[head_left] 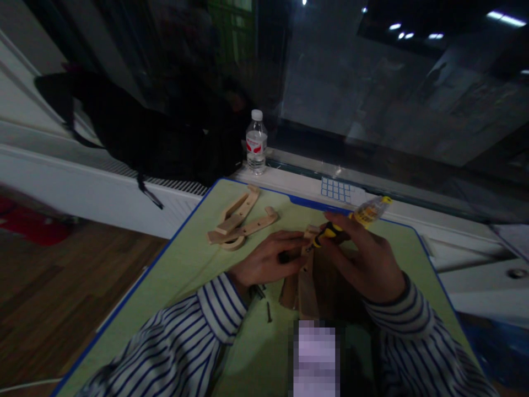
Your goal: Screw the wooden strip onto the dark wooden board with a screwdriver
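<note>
A screwdriver (pixel 367 213) with a clear and yellow handle is held in my right hand (pixel 366 259), its tip slanting down to a pale wooden piece (pixel 308 286) that has holes along it. My left hand (pixel 275 256) grips the upper part of this piece from the left, fingers pressed round it. Behind my left hand lie other curved wooden pieces (pixel 243 220) with holes, stacked across each other beside a round tape-like ring (pixel 233 243). A screw (pixel 269 312) lies on the table below my left wrist, with more small metal parts (pixel 259 291) near it.
The light green table (pixel 165 298) has a blue edge. On the sill behind it stands a water bottle (pixel 257 143), with a black bag (pixel 165 138) to its left. A blurred block covers the near middle of the view.
</note>
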